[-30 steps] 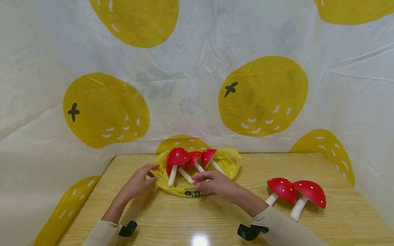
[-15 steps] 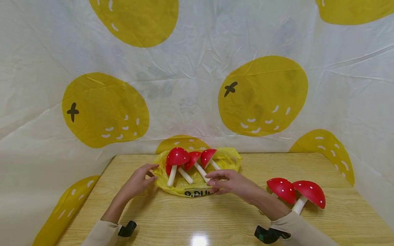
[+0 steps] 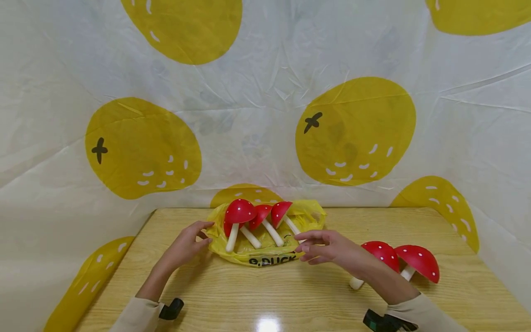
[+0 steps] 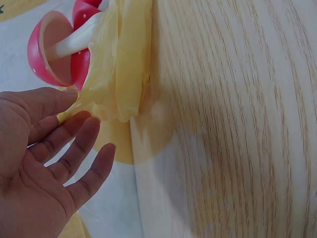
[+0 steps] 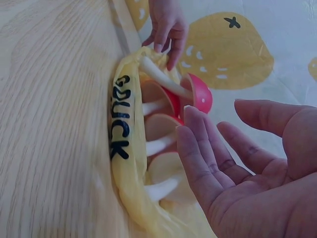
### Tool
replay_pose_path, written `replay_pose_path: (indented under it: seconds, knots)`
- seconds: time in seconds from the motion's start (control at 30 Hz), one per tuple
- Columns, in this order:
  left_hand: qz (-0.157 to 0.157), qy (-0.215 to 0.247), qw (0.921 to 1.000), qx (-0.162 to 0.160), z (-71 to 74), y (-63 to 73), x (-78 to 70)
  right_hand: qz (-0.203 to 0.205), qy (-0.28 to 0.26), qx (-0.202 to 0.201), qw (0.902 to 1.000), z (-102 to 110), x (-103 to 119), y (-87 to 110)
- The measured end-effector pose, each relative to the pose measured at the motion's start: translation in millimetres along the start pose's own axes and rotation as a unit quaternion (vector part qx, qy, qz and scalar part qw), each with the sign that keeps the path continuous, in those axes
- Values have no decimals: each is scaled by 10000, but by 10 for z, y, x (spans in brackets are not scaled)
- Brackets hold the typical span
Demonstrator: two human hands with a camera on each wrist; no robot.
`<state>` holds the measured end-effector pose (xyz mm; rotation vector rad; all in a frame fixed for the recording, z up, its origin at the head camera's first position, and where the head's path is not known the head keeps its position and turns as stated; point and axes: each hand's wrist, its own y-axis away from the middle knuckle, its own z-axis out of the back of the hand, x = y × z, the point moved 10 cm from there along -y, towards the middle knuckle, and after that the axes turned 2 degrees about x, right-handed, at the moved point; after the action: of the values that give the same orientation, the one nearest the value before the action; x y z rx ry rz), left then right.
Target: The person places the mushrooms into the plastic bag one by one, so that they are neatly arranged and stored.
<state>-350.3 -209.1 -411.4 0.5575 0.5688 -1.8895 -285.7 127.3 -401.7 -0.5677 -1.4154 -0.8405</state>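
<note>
A yellow plastic bag (image 3: 309,219) lettered in black lies at the back middle of the table, its mouth spread. Several red toy mushrooms (image 3: 240,211) with white dots and white stems lie in it side by side, stems toward me. With thumb and forefinger, my left hand (image 3: 188,244) pinches the bag's left edge; the left wrist view shows the yellow film (image 4: 131,59) at those fingertips. My right hand (image 3: 329,249) hovers over the bag's right front, fingers loosely extended and holding nothing. In the right wrist view its fingers (image 5: 193,158) overlap the mushroom caps.
Two more red mushrooms (image 3: 419,263) lie on the wooden table (image 3: 232,299) at the right, partly behind my right forearm. A white cloth (image 3: 249,138) printed with yellow fruit hangs behind the table and at its sides.
My right hand has moved rightward from the mushroom stems, uncovering more of them and the bag's lettering. My left hand has stayed at the bag's edge, and the mushrooms lie as before.
</note>
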Motion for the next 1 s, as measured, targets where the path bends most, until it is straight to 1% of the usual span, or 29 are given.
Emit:
replay_pose_path:
  seconds: [0.23, 0.6, 0.9, 1.0]
  knots:
    - [38, 41, 10000, -18, 4, 0, 13, 53, 45, 15, 10000, 77, 7, 121]
    - [32, 27, 10000, -45, 12, 0, 19, -230, 144, -152, 9995, 269, -44, 359]
    - [36, 17, 10000, -51, 22, 17, -4, -274, 184, -104, 9994, 401, -125, 566]
    - [72, 13, 10000, -48, 23, 18, 5, -351, 198, -171, 9990, 448, -168, 636]
